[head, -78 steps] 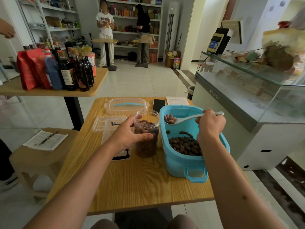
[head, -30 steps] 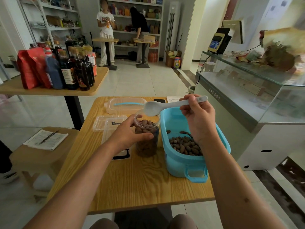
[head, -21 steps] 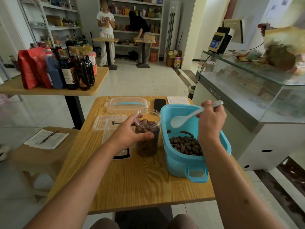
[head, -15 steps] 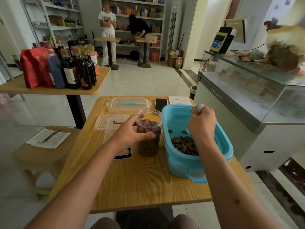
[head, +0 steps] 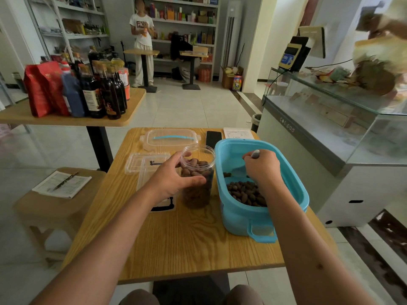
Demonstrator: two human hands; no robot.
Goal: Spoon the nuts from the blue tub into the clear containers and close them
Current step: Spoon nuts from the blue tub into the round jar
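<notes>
Down inside the blue plastic tub [head: 293,192], the white plastic spoon [head: 255,153], clenched in the right hand [head: 262,167], is dipped again for nuts [head: 244,192]; the clear round jar [head: 198,172], nearly full, is steadied by left-hand fingers [head: 193,179].

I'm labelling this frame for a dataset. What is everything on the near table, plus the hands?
blue tub: one, blue, right side of table.
nuts: many, brown, in tub.
clear jar: one, clear, left of tub, mostly filled.
spoon: one, white, dipped into tub.
clear lids: two, far left.
phone: one, black, behind tub.
paper: one, white, far edge.
left hand: holds jar.
right hand: grips spoon.
</notes>
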